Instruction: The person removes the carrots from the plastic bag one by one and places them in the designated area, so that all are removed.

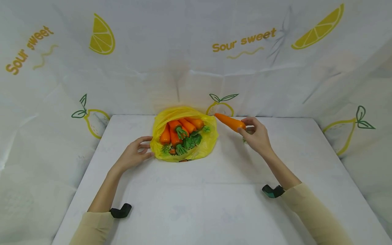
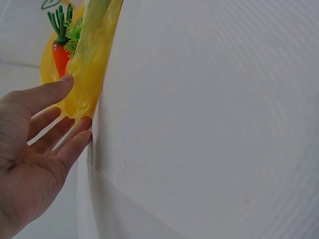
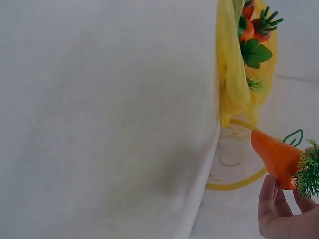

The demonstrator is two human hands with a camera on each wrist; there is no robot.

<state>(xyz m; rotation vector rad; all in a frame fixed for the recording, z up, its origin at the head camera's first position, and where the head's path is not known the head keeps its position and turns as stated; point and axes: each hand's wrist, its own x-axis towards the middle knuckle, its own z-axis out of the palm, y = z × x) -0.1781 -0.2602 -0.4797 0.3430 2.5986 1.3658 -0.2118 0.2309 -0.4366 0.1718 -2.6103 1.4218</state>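
A yellow plastic bag (image 1: pixel 211 144) stands at the back of the table, its mouth facing forward. Several orange carrots (image 1: pixel 175 137) with green tops lie inside it. My left hand (image 1: pixel 134 153) touches the bag's left side, fingers relaxed and spread; in the left wrist view its fingertips (image 2: pixel 83 137) are right at the yellow film. To the right of the bag, my right hand (image 1: pixel 257 136) pinches one carrot (image 1: pixel 230 122) by its thick end, tip pointing left toward the bag. Feathery green leaves (image 3: pixel 310 172) show at that carrot's top in the right wrist view.
The white-covered table (image 1: pixel 202 200) meets a white cloth backdrop (image 1: pixel 171 68) printed with lemons and lettering just behind the bag. More cloth hangs along both sides. A black wrist camera (image 1: pixel 120 211) sits on the left forearm, another black camera (image 1: pixel 272 191) on the right.
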